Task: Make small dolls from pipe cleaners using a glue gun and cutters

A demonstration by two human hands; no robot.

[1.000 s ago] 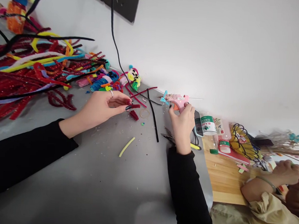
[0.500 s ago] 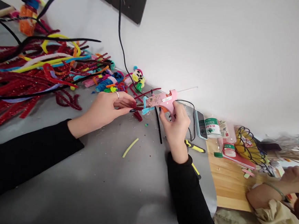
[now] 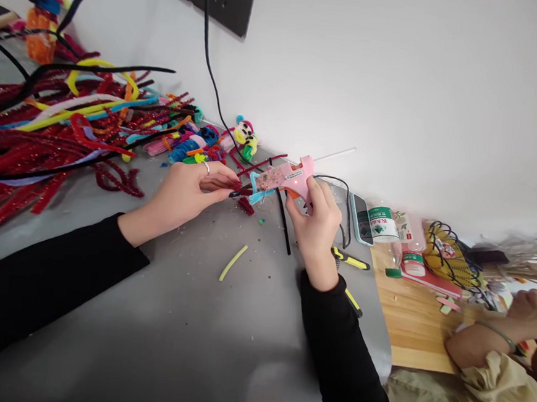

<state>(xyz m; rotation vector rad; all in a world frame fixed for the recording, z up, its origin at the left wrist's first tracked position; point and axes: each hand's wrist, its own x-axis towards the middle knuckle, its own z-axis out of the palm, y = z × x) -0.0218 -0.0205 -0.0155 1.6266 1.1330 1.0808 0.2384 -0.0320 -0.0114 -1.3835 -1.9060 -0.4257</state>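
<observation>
My right hand (image 3: 313, 223) is wrapped round the handle of a pink hot glue gun (image 3: 291, 177), with a clear glue stick (image 3: 335, 154) poking out of its back. The gun's nozzle points left, towards my left hand (image 3: 195, 192). Thumb and fingers of that left hand pinch a dark red pipe cleaner piece (image 3: 245, 191) close to the nozzle; the fingers partly hide it. Light blue pipe cleaner (image 3: 260, 196) surrounds the front of the gun. A short dark red pipe cleaner curl (image 3: 246, 206) lies on the grey table (image 3: 194, 319) below.
Pipe cleaners (image 3: 69, 129) are heaped at the left, beside several finished figures (image 3: 243, 134). A black cord (image 3: 213, 73) hangs from the wall socket. On the right are a phone (image 3: 361, 219), yellow-black cutters (image 3: 351, 259), plastic bottles (image 3: 382, 225) and another person's arm (image 3: 480, 341).
My left hand and the glue gun have shifted slightly left in view, along with the background. A small light shows on the gun. Both grips stay the same.
</observation>
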